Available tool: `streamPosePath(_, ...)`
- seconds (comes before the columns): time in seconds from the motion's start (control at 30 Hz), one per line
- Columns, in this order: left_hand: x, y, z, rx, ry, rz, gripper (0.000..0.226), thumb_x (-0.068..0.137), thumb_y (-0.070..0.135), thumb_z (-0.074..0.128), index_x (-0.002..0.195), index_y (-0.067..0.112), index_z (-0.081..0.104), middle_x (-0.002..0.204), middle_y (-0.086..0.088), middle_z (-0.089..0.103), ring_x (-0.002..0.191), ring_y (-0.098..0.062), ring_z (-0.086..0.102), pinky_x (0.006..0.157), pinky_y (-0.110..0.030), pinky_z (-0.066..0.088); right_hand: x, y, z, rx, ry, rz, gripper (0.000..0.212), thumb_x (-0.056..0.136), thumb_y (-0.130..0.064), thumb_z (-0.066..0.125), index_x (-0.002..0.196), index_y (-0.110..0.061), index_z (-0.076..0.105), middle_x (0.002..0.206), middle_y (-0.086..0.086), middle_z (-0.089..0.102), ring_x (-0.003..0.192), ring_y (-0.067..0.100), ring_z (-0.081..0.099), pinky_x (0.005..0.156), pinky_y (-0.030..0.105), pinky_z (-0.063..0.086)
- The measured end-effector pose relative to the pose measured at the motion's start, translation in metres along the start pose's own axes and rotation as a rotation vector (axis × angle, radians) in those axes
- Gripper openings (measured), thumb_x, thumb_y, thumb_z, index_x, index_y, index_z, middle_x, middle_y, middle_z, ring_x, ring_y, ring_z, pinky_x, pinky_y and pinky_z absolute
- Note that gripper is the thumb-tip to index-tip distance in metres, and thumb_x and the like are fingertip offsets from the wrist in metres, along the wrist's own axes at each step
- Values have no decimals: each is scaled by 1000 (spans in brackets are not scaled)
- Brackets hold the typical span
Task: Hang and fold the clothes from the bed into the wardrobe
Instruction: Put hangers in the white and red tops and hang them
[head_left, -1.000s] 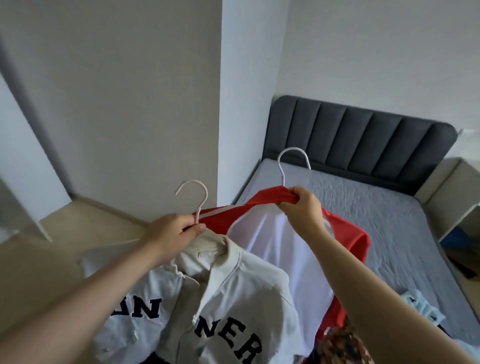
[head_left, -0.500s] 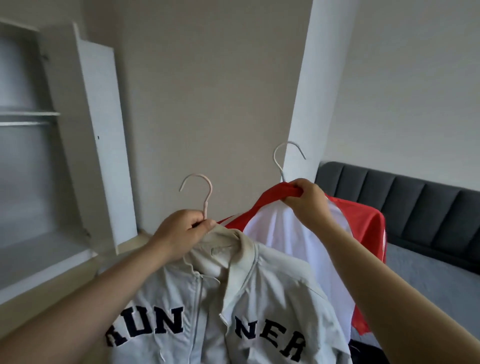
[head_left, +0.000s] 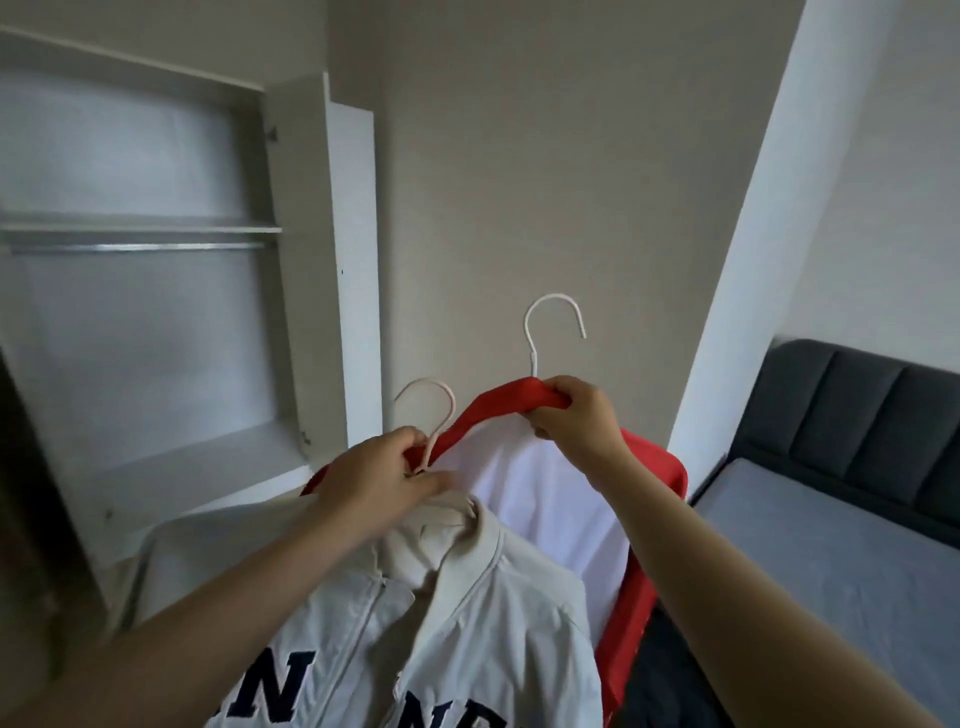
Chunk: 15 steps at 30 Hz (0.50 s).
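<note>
Grip of left hand (head_left: 379, 478) pinches pink hanger (head_left: 440, 436); right hand (head_left: 576, 421) clenches red shirt (head_left: 660, 467) collar, probably white hanger (head_left: 530, 348) too.

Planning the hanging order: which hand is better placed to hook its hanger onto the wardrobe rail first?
Left, probably. The left hand grips the pink hanger of the cream jacket, nearer the wardrobe rail, hook free. The right hand, holding the red-and-white shirt, sits farther right.
</note>
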<state>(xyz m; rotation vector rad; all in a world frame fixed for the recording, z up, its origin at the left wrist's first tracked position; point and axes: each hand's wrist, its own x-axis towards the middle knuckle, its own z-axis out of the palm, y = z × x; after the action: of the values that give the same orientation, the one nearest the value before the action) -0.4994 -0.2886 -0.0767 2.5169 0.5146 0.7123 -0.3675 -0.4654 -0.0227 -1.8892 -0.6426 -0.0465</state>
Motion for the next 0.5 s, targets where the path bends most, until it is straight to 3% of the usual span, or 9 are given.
streamPosePath(0.07, 0, -11, -9, 64, 64, -1, 38, 76, 62, 61, 70, 26, 50, 55, 9, 54, 56, -11, 53, 50, -27, 33, 5, -2, 15, 46, -54, 5, 6, 79, -11, 70, 84, -11, 68, 67, 4, 64, 66, 20, 63, 79, 46, 57)
streamPosePath(0.17, 5, -24, -23, 133, 129, -84, 38, 84, 56, 57, 69, 21, 52, 58, 3, 56, 58, -17, 56, 53, -32, 40, 16, -4, 41, 122, -143, 29, 11, 80, -14, 71, 88, -12, 65, 67, 3, 66, 65, 19, 64, 79, 47, 57)
streamPosePath(0.27, 9, -38, -33, 165, 203, -167, 39, 85, 51, 58, 62, 21, 48, 54, 4, 51, 52, -14, 50, 48, -27, 31, 22, -3, 69, 157, -155, 43, 28, 80, -19, 73, 103, -12, 58, 76, 5, 69, 70, 21, 68, 78, 45, 58)
streamPosePath(0.33, 9, -47, -34, 169, 241, -199, 42, 85, 49, 59, 58, 22, 43, 50, 5, 46, 48, -12, 45, 47, -25, 25, 24, -2, 83, 104, -117, 14, 43, 79, -28, 75, 112, -12, 54, 92, 3, 68, 78, 21, 68, 77, 41, 57)
streamPosePath(0.4, 6, -54, -32, 150, 268, -218, 44, 85, 48, 60, 55, 22, 40, 47, 6, 44, 46, -11, 43, 46, -24, 23, 22, -1, 91, -39, -9, -17, 53, 76, -38, 76, 115, -16, 49, 108, -4, 53, 79, 19, 61, 72, 34, 51)
streamPosePath(0.5, 6, -62, -23, 127, 314, -237, 46, 86, 44, 62, 53, 24, 37, 44, 7, 40, 43, -8, 40, 45, -21, 22, 20, 4, 101, -161, 129, -19, 38, 73, -37, 74, 90, -18, 46, 89, -5, 49, 65, 19, 49, 57, 29, 36)
